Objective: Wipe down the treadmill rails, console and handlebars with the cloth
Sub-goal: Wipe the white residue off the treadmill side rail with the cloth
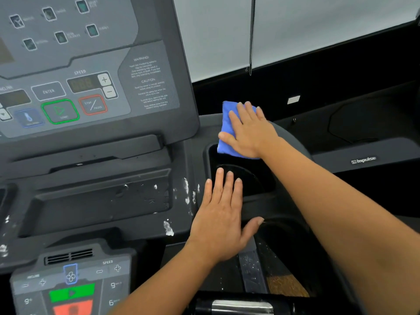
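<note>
R hand [248, 130] flat on blue cloth [227, 115], long axis fwd/back.

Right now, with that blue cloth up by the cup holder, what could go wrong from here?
The cloth overhangs the cup holder and is only pressed by the flat right hand, so it might slip in. Wiping leftward across the console could press the green start button. The white chipped patches near the left hand may flake further if rubbed.
</note>
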